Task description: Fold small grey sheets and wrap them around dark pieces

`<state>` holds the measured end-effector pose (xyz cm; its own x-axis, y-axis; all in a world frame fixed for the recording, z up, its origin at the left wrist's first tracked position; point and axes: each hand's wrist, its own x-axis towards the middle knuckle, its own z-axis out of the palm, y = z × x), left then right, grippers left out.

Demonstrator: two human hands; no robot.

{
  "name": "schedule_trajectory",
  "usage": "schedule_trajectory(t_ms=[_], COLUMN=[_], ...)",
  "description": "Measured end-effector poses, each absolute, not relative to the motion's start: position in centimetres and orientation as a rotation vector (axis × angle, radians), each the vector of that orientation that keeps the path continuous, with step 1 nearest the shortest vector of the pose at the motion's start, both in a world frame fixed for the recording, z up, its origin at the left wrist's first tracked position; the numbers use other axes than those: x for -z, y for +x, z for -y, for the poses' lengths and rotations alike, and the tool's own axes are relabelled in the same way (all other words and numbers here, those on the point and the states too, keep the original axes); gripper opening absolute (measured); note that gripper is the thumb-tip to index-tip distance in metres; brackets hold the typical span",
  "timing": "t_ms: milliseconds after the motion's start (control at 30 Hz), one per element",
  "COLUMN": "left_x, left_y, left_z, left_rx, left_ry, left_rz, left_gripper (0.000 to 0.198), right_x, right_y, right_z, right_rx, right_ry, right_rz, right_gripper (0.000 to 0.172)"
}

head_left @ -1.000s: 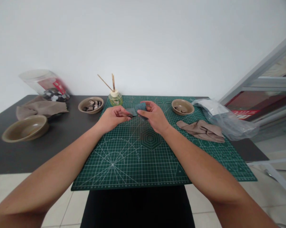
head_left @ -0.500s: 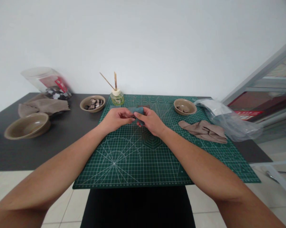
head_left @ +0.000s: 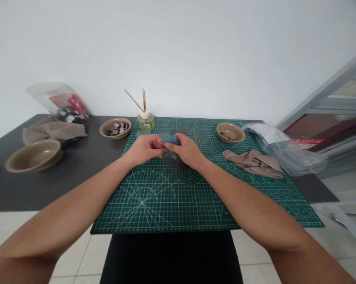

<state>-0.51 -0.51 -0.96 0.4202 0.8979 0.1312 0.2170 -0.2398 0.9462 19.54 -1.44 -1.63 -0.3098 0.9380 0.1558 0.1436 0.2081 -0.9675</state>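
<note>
Over the far middle of the green cutting mat [head_left: 166, 197], my left hand [head_left: 144, 149] and my right hand [head_left: 187, 150] meet, both with fingers closed on a small piece of blue-grey cloth [head_left: 168, 139]. The cloth is bunched between thumbs and fingertips, and most of it is hidden by my fingers. A brown patch [head_left: 179, 133] lies flat on the mat just behind my hands.
A reed diffuser bottle [head_left: 145, 120] stands behind my hands. Left of it sit a bowl of small pieces [head_left: 115, 128], an empty tan bowl [head_left: 34, 155], a beige cloth [head_left: 53, 131] and a tipped clear jar [head_left: 58, 101]. To the right are another bowl [head_left: 230, 132], a beige cloth [head_left: 254, 162] and a plastic bag [head_left: 281, 150].
My hands have drawn closer together and the blue-grey cloth has been bunched up smaller between my fingers. The view has shifted slightly.
</note>
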Motion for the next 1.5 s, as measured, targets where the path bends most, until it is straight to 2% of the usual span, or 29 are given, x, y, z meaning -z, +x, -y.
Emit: schedule_trajectory(t_ms=[167, 400, 600, 900, 1267, 1500], left_x=[0.6, 0.6, 0.8, 0.6, 0.3, 0.4], left_y=[-0.5, -0.6, -0.4, -0.2, -0.3, 0.1], left_z=[0.8, 0.6, 0.5, 0.8, 0.9, 1.1], left_rx=[-0.867, -0.841, -0.823, -0.826, -0.874, -0.813], left_ry=[1.690, 1.726, 1.725, 1.685, 1.638, 1.818], left_rz=[-1.001, -1.002, -0.972, -1.006, -0.950, -1.106], left_gripper=[0.029, 0.024, 0.021, 0.017, 0.025, 0.015], right_x=[1.8, 1.8, 2.0, 2.0, 1.3, 2.4], right_y=[20.0, 19.3, 19.0, 19.2, 19.1, 19.2], right_z=[1.2, 1.6, 1.7, 1.7, 2.0, 1.5], right_rx=[-1.231, -1.341, -1.254, -1.263, -1.569, -1.353], right_ry=[-1.062, -0.984, -1.044, -1.085, -0.927, -1.063], right_rz=[1.638, 1.562, 1.658, 1.670, 1.406, 1.600], right_gripper=[0.035, 0.047, 0.041, 0.045, 0.054, 0.051])
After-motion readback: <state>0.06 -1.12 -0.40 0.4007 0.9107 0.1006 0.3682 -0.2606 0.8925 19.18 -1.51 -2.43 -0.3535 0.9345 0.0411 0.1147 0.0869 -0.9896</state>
